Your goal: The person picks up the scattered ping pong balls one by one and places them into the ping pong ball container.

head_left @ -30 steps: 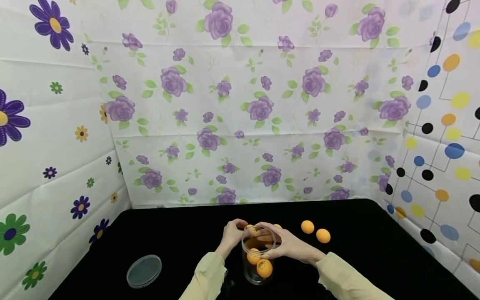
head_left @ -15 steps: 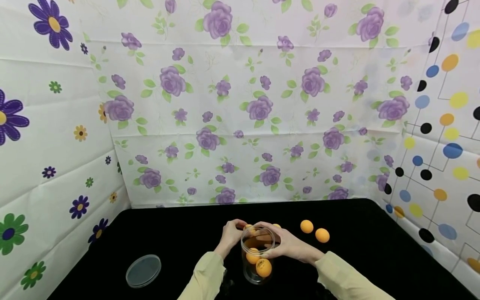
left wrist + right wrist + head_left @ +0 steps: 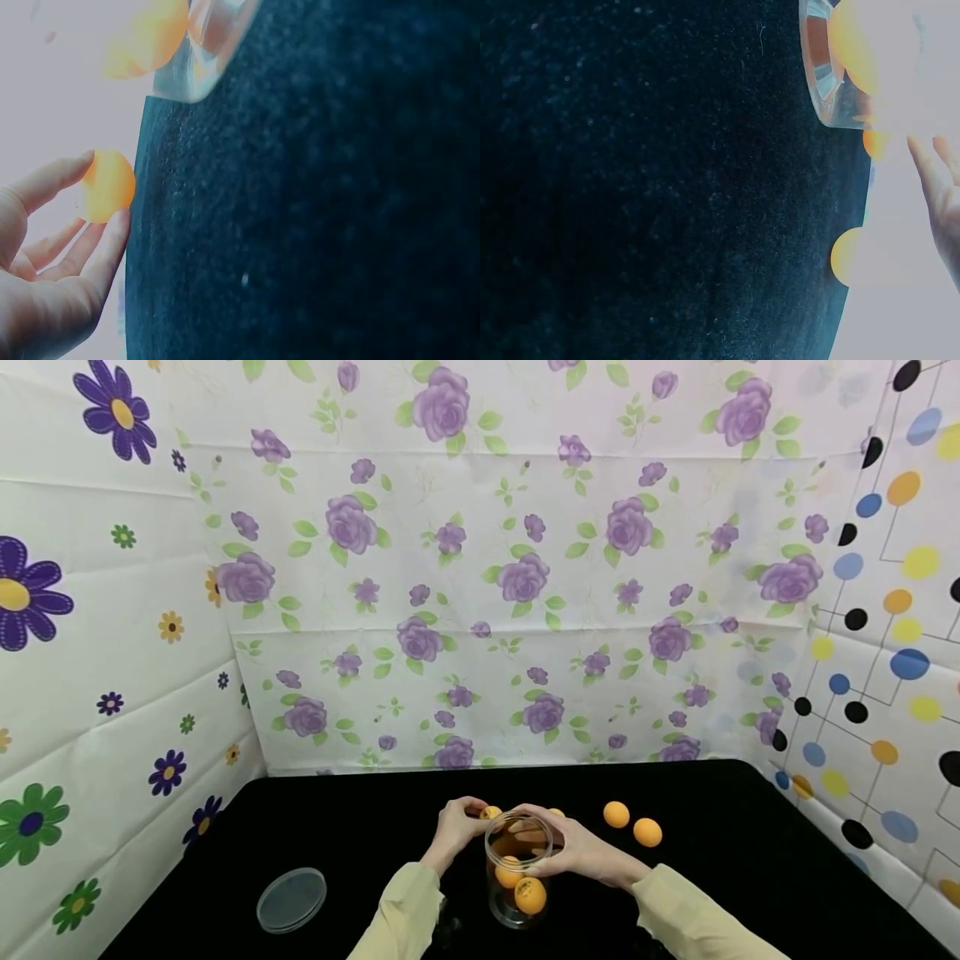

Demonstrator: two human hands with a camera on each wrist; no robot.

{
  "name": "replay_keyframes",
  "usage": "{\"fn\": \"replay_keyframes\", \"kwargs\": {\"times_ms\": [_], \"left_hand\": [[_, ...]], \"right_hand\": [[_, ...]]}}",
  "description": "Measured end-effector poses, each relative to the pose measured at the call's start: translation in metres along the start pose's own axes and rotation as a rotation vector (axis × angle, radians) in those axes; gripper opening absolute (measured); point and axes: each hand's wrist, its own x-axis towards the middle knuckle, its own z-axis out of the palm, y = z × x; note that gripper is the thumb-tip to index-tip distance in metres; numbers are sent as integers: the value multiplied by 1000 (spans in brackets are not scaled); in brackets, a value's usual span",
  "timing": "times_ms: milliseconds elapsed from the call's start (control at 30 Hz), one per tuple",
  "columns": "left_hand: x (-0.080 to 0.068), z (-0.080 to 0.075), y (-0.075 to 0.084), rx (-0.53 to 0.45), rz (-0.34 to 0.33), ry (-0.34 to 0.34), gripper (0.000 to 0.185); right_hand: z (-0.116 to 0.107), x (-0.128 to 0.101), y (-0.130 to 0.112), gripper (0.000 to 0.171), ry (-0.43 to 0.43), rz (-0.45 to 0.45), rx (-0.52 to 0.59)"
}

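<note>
Behind the jar (image 3: 517, 872) my left hand (image 3: 454, 831) pinches a ball (image 3: 491, 812) between thumb and fingertips, seemingly poised near the rim; my right hand (image 3: 577, 852) curls round the jar's far side, I judge to steady it; two balls (image 3: 520, 887) sit inside; two more (image 3: 632, 823) lie right of the jar, the lid (image 3: 291, 899) well left on the table (image 3: 750, 877).

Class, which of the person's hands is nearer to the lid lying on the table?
Left. The left hand is left of the jar, on the side of the lid; the right hand is on the jar's far side.
</note>
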Motion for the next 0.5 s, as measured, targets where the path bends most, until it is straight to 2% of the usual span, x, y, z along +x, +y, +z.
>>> {"fn": "replay_keyframes", "kwargs": {"times_ms": [300, 500], "left_hand": [[-2, -8, 2, -37, -5, -12, 29], [-3, -12, 4, -24, -2, -5, 28]], "right_hand": [[0, 0, 0, 59, -6, 0, 8], [0, 0, -2, 59, -9, -9, 2]]}}
